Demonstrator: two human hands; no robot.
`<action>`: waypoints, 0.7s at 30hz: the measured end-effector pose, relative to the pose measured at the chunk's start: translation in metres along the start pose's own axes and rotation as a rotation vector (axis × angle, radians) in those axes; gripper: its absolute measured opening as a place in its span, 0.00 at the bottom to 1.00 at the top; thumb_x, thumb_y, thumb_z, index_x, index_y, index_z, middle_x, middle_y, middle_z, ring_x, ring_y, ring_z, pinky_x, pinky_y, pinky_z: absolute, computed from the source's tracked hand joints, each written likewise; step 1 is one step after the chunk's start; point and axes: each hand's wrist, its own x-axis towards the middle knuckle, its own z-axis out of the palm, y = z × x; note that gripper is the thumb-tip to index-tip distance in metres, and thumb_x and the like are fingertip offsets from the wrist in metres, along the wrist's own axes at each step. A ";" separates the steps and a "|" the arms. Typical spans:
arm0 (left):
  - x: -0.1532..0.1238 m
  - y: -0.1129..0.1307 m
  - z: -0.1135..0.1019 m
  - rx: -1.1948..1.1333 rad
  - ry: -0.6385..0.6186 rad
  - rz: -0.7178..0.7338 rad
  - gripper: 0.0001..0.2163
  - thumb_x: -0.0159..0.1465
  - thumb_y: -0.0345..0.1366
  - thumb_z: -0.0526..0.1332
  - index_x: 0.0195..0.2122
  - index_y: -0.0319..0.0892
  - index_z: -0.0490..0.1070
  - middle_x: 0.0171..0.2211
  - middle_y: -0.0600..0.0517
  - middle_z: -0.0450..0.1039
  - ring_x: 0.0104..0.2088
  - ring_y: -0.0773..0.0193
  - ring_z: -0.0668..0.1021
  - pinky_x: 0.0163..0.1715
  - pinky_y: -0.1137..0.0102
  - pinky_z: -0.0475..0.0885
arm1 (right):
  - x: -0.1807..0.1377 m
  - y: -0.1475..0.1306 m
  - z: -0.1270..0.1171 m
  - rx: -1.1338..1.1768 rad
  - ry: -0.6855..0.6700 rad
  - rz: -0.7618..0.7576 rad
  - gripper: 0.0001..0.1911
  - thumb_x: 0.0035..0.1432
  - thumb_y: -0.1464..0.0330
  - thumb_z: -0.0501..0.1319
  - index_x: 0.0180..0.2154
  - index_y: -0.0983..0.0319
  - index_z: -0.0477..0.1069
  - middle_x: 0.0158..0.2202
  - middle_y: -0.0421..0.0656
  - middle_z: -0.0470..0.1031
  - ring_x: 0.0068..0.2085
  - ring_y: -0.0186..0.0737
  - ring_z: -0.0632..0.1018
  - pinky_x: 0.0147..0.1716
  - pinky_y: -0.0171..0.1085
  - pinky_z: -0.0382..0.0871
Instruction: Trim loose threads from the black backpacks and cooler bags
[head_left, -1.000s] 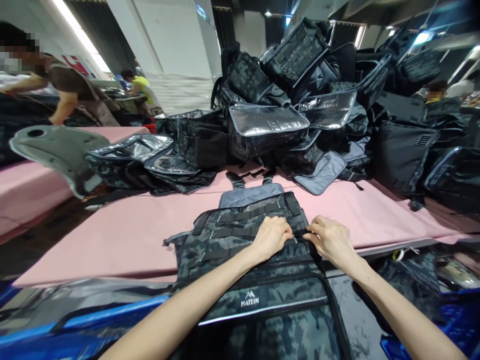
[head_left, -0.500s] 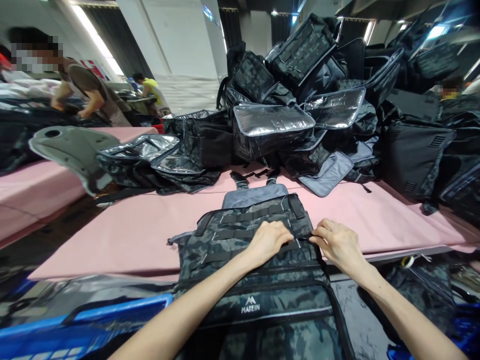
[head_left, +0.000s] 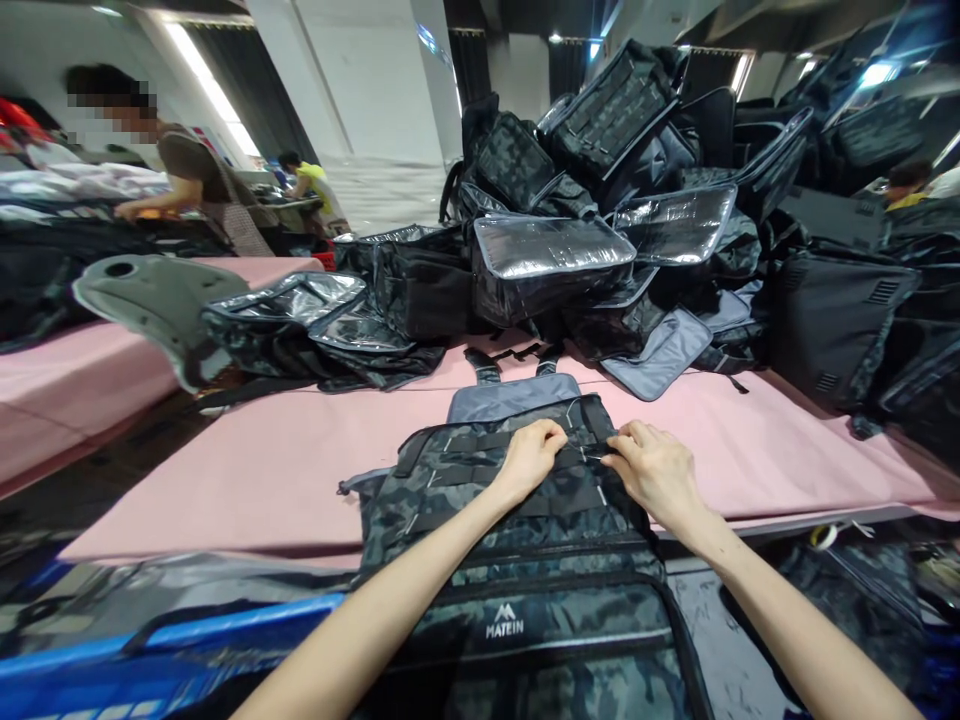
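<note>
A dark camouflage backpack [head_left: 504, 565] with a MATEIN logo lies before me, its upper part on the pink table and its lower part hanging over the front edge. My left hand [head_left: 534, 452] is closed in a pinch just above the webbing straps [head_left: 480, 472] of its upper panel. Whatever those fingertips hold is too small to make out. At the panel's right side, my right hand [head_left: 654, 472] is closed on a small slim dark-and-silver tool [head_left: 592, 455], pointing left toward my left fingertips. Its exact kind is unclear.
Camouflage bags with silver linings [head_left: 555, 245] are piled along the back of the pink table [head_left: 247, 470]. A blue crate [head_left: 247, 635] stands at lower left, and a grey-green chair back [head_left: 150, 290] beyond. A roll of tape [head_left: 823, 536] hangs at right. A co-worker [head_left: 199, 170] stands far left.
Both hands have shifted slightly up and left over the backpack's upper panel. The slim tool has moved up with my right hand. The view has turned slightly left.
</note>
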 end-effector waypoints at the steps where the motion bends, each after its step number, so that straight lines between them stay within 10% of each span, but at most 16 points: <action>1: 0.000 -0.001 -0.002 -0.007 0.002 0.003 0.08 0.58 0.30 0.53 0.27 0.40 0.70 0.28 0.53 0.72 0.30 0.65 0.73 0.33 0.72 0.64 | 0.002 0.000 0.001 0.004 0.012 0.003 0.09 0.58 0.62 0.58 0.35 0.60 0.73 0.34 0.43 0.72 0.32 0.36 0.71 0.30 0.34 0.56; 21: 0.018 0.004 0.004 -0.324 -0.003 -0.123 0.05 0.57 0.29 0.48 0.26 0.42 0.60 0.20 0.56 0.67 0.20 0.70 0.71 0.23 0.76 0.66 | 0.012 0.001 0.018 -0.058 -0.033 -0.074 0.09 0.57 0.66 0.59 0.27 0.61 0.72 0.30 0.42 0.72 0.30 0.35 0.69 0.29 0.36 0.52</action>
